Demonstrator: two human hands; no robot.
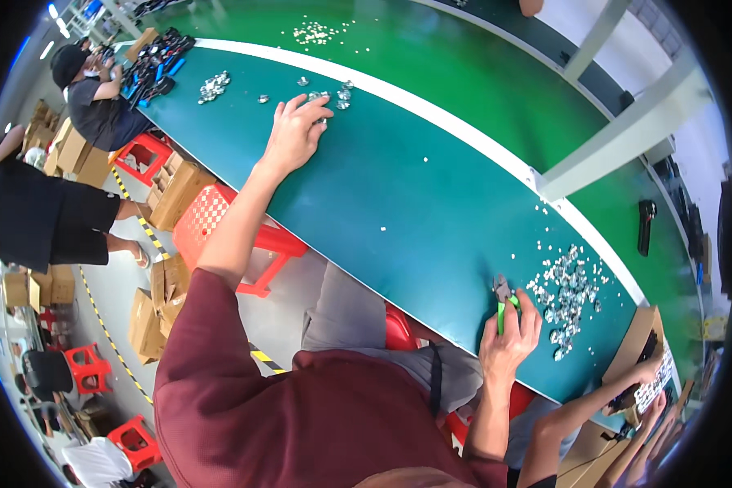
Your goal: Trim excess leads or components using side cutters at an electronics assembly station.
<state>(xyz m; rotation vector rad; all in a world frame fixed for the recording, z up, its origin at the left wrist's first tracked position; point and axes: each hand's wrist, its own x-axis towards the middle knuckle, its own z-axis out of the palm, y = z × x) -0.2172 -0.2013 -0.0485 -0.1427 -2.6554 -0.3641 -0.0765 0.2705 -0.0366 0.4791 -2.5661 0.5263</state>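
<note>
My left hand (295, 137) reaches far across the green tabletop, its fingers bent and spread over a few small silvery metal pieces (344, 96). Some pieces show between and beyond the fingertips; whether the fingers touch one, I cannot tell. In my right hand (509, 340) is a pair of cutting pliers (503, 299) with green handles, jaws pointing away from me. Just right of the pliers spreads a large loose pile of silvery metal pieces (569, 289), mixed with small pale bits.
Another small heap of silvery pieces (214, 87) lies at the far left, before black and blue items (159, 61). A white frame post (618, 122) rises from the table's far edge. At right, another person's hand (647, 368) is near a cardboard box (633, 346). A red stool (207, 220) stands left.
</note>
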